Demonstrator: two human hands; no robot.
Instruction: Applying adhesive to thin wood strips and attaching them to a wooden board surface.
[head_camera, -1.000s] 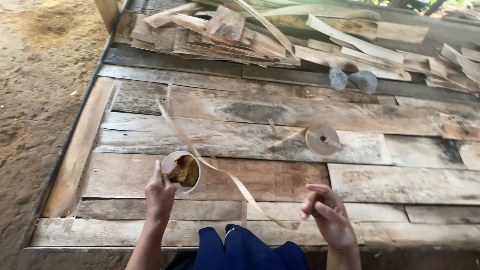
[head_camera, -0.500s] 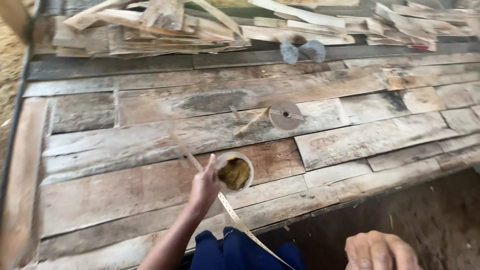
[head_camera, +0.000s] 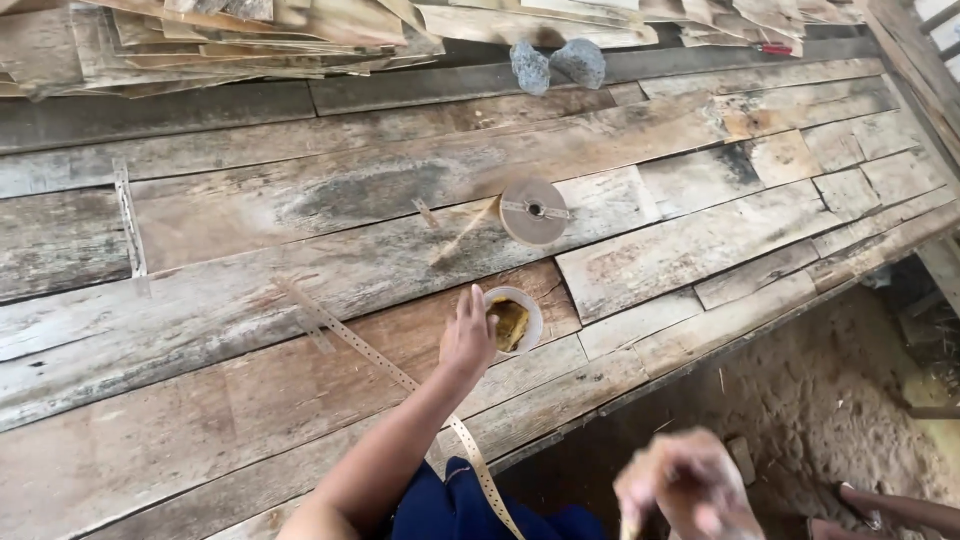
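The left hand (head_camera: 468, 338) rests on the plank surface (head_camera: 250, 390), fingers closed on the rim of a small white bowl (head_camera: 512, 320) holding a yellow lump; a perforated strip (head_camera: 375, 358) trails beside it. The right hand (head_camera: 688, 488) hangs blurred off the edge; I cannot tell its fingers' state.

I see rough, weathered wooden planks (head_camera: 250, 330), grey and matt, with brown patches where the surface has worn. My left hand (head_camera: 468, 335) touches a small bowl (head_camera: 514, 320), smooth and pale like plastic, holding something yellow-brown and spongy. A thin perforated tape (head_camera: 370, 355), papery and matt, lies across the boards. The roll (head_camera: 534, 211) looks like the same dull paper. Two stones (head_camera: 558, 64) are grey and coarse.
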